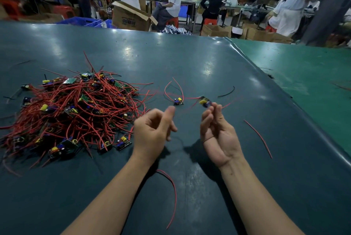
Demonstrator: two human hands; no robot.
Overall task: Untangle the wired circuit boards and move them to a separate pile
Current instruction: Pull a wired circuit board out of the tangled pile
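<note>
Right hand [218, 135] was raised above the table [209, 67], palm facing left, fingers [216, 110] pressed together at the tips and pinching a small circuit board [204, 101] with yellow and blue parts; board blurred, tilted, off the table surface. Thin red wires trailed from it to both sides, also blurred. Left hand [152, 132] hovered just left of the right one, fingers loosely curled, thumb and forefinger up; whether a wire ran between them, can't tell. The hands were apart, not touching.

Tangled pile of boards [76, 109] sat on the left part of the table, a big heap of red wires with green boards, yellow and blue components poking out. A few boards lay at its near edge, close to the left hand.

One separate board [178, 102] lay flat on the table beyond the hands, between the pile and the held board, its two red wires [173, 87] arcing upward. That was the only one set apart.

Loose scraps: a red wire piece [258, 137] right of the right hand, a black wire piece [227, 92] farther back, and a red-black wire [171, 193] between the forearms.

Background: workers, cardboard boxes [131, 16], red stools.
</note>
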